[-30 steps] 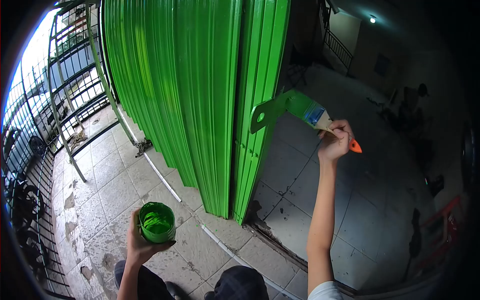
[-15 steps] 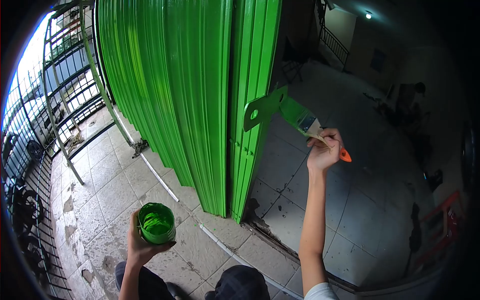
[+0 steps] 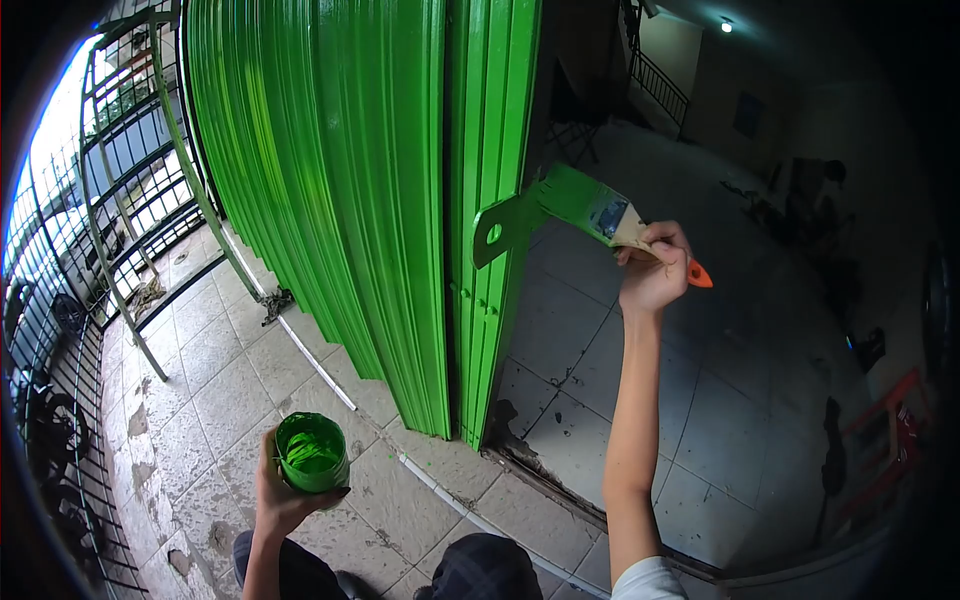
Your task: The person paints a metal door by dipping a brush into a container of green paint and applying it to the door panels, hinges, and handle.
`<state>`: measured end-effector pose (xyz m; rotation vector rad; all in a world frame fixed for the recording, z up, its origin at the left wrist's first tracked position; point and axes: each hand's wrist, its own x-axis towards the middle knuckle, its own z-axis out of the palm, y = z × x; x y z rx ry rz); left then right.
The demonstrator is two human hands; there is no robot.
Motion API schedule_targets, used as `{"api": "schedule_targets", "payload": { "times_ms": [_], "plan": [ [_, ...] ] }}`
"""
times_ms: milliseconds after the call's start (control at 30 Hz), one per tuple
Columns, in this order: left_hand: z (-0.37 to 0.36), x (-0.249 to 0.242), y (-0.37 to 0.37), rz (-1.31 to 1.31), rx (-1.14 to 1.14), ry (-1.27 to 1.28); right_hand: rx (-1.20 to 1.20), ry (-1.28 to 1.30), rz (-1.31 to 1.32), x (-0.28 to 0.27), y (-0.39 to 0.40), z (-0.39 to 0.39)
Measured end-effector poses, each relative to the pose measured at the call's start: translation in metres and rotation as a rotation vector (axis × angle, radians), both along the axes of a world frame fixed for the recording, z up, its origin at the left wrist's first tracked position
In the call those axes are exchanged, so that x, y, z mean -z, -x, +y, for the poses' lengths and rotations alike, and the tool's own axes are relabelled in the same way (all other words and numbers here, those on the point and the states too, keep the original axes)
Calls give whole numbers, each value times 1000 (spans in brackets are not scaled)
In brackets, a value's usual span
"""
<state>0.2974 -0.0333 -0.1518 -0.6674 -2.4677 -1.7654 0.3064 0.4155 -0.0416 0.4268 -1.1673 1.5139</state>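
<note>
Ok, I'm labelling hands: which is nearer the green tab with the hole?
Right: in view, the right hand is right of the tab, slightly lower; the left hand is well below and left.

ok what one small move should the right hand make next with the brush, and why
Probably a short stroke of the brush along the nearer end of the green metal tab: the right hand holds its green-coated bristles close to that end, though contact is hard to tell. A dip into the paint container in the left hand seems less pressing.
</note>
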Motion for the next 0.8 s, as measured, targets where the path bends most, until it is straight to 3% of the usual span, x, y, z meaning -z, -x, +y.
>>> {"api": "schedule_targets", "payload": {
  "times_ms": [133,233,367,567,800],
  "plan": [
    [-2,1,0,11,-14,17,52,127,69,-5,14,27],
    [-3,1,1,6,-11,18,-64,82,72,-3,7,23],
    [-3,3,2,-18,-13,10,115,72,45,-5,4,27],
    [-4,9,7,16,-1,21,107,9,143,-23,-27,-53],
    [4,5,6,1,24,4,118,211,-78,29,-30,-73]
  ]
}}
